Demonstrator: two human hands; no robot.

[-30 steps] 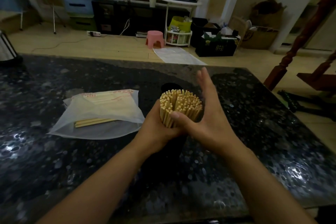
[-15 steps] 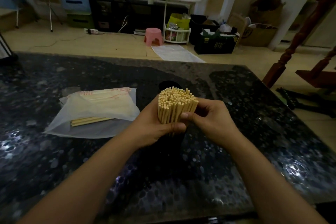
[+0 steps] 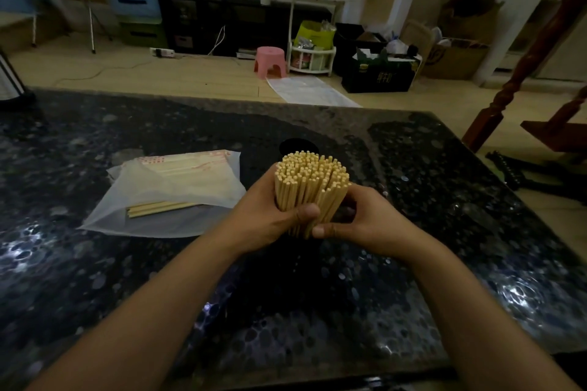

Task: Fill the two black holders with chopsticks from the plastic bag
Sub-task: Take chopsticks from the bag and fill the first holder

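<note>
A thick upright bundle of pale wooden chopsticks (image 3: 309, 182) stands at the table's middle. My left hand (image 3: 266, 219) grips its left side, thumb across the front. My right hand (image 3: 359, 220) curls round its right side, thumb meeting the left thumb. The holder beneath the bundle is hidden by my hands and the dark. Just behind the bundle, the rim of a second black holder (image 3: 298, 146) shows. A translucent plastic bag (image 3: 171, 197) lies flat to the left with a few loose chopsticks (image 3: 158, 208) inside.
The dark speckled stone table (image 3: 444, 247) ends at the far edge near a wooden post (image 3: 495, 105) on the right. A dark object (image 3: 9, 86) sits at the far left corner. Floor clutter lies beyond.
My right hand was flat and open against the bundle's right side; its fingers have since curled round the chopsticks. The left hand kept its grip. The view shifted slightly.
</note>
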